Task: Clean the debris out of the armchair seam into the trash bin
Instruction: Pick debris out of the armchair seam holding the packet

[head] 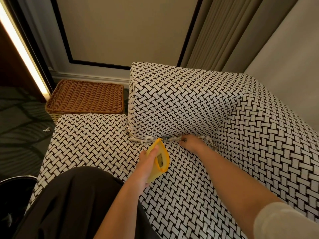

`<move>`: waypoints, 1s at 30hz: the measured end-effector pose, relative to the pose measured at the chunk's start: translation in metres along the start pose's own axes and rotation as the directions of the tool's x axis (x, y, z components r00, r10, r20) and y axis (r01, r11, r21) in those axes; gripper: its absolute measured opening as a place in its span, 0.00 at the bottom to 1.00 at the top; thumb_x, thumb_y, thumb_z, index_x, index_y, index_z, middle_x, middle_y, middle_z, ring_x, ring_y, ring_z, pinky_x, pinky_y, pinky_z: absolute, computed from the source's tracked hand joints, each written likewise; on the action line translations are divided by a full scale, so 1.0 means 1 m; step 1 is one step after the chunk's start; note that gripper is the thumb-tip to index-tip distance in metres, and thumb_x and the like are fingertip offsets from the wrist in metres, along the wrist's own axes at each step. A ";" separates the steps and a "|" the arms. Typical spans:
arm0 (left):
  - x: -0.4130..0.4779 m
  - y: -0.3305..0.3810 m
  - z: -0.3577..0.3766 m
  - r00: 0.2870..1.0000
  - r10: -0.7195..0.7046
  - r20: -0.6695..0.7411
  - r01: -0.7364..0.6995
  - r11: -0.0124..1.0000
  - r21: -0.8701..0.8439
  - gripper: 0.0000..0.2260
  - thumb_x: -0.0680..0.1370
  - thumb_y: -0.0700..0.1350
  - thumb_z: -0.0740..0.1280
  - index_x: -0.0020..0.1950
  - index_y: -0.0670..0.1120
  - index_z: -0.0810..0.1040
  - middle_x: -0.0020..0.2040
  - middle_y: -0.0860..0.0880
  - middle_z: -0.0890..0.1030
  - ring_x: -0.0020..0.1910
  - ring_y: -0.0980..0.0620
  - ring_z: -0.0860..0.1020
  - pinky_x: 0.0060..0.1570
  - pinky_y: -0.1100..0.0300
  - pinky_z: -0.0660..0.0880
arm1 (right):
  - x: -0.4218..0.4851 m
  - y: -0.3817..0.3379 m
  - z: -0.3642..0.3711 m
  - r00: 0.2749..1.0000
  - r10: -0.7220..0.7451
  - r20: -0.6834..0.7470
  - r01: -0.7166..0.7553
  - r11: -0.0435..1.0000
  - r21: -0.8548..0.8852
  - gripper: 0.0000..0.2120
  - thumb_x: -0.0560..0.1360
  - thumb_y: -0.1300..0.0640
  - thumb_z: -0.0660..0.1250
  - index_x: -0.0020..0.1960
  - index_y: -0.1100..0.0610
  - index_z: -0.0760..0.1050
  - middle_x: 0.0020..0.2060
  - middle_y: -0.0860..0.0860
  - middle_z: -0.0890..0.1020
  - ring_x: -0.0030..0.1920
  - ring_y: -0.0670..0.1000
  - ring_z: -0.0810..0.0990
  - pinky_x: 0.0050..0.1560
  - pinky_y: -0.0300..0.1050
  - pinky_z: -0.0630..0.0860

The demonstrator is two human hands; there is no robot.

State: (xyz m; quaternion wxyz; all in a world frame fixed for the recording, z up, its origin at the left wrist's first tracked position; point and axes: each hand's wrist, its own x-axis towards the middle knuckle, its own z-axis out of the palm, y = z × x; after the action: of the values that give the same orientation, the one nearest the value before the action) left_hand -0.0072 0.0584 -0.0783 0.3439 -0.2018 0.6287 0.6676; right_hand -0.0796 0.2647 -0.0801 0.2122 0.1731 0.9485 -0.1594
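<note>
Fingertips of the right hand [191, 143], at centre frame, press into the seam [165, 139] where the seat cushion [103, 144] meets the armrest block [181, 104]; the fingers lie close together, and whether they pinch anything cannot be told. Debris [148, 139], pale shredded scraps, lines the seam to the left of these fingertips and again just right of the hand. The left hand [146, 163], below and left of the right, grips a yellow pouch-like scoop [161, 157]: the thumb lies along its upper face, the remaining fingers are hidden beneath. The scoop's pointed end touches the seam beside the debris. Both forearms extend toward the lower frame; a pale sleeve [284, 221] appears lower right, dark clothing [77, 204] lower left. A dark trash bin [15, 195] sits at the lower left edge. A wicker basket [86, 97] stands mid-left beside the armchair; one scrap [46, 129] lies on the floor.
</note>
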 end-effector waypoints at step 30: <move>0.002 0.002 0.005 0.999 0.006 -0.044 -0.004 0.999 0.036 0.33 0.72 0.68 0.58 0.72 0.56 0.55 0.68 0.45 0.64 0.64 0.38 0.65 0.64 0.39 0.63 | -0.019 -0.002 0.029 0.934 0.033 -0.357 -0.058 0.997 -0.060 0.16 0.80 0.49 0.55 0.60 0.54 0.75 0.47 0.56 0.82 0.47 0.56 0.80 0.38 0.41 0.70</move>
State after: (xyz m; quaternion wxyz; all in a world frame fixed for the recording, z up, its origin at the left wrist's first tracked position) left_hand -0.0092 0.0639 -0.0779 0.3319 -0.2087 0.6484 0.6526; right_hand -0.0540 0.2469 -0.0961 0.0469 0.2136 0.9719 -0.0876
